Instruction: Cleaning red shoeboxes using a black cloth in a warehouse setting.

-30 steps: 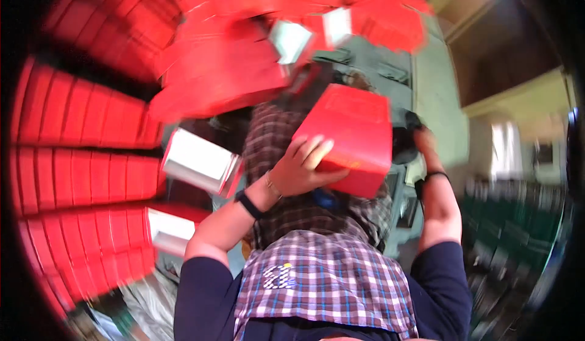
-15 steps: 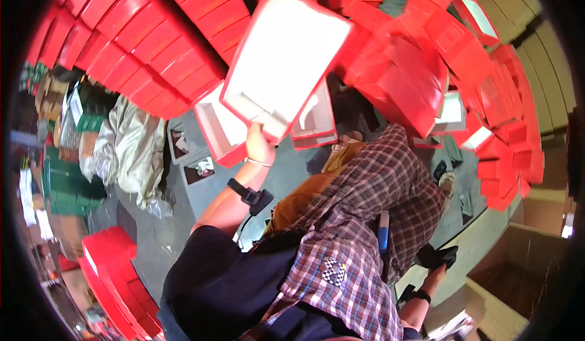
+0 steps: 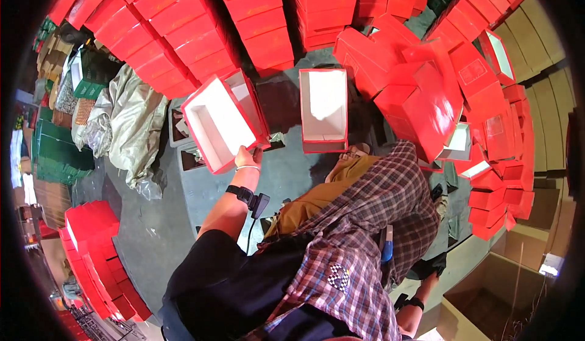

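Note:
My left hand grips the near end of an open red shoebox-like box with a white inside, tilted with its opening up. Behind that box, partly covered by it, is a second open red box. Another open red box with a white interior rests to the right of them, apart from my hand. At the lower right, my right hand is beside my leg, closed against a black item whose kind I cannot make out. Its fingers are partly hidden.
Tall stacks of red boxes line the far side. A loose heap of red boxes lies to the right. A large open carton stands at the lower right. Crumpled plastic sheeting, green boxes and more red boxes are left.
My left hand has lowered its red box to the left, beside the second open box. The box in the middle now shows fully. My right hand stays low at the right.

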The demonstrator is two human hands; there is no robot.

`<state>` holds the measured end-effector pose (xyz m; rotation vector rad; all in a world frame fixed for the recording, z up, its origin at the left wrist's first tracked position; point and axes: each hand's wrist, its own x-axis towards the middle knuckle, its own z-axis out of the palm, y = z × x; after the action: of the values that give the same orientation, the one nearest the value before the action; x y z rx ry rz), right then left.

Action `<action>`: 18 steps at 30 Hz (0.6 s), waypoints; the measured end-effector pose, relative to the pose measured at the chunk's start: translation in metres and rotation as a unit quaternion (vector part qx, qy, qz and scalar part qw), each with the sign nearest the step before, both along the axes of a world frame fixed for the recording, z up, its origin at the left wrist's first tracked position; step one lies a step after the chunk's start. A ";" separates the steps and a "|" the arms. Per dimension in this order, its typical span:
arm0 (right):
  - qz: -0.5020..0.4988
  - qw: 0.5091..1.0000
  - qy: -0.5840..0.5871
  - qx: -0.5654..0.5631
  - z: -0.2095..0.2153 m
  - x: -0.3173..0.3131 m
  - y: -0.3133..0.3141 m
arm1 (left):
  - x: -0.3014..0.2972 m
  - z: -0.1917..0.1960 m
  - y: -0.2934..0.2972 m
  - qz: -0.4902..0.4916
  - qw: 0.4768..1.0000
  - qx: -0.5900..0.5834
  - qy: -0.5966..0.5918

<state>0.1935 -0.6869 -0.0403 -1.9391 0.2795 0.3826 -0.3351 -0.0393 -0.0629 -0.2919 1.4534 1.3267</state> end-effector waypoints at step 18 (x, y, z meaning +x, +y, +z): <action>-0.010 1.000 0.014 -0.025 -0.002 -0.029 -0.025 | -0.096 0.004 0.014 -0.597 0.300 0.138 0.731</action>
<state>0.1642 -0.7115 -0.0427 -1.9799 0.3297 0.3937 -0.4309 -0.0248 -0.0589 2.4506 1.7449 0.0516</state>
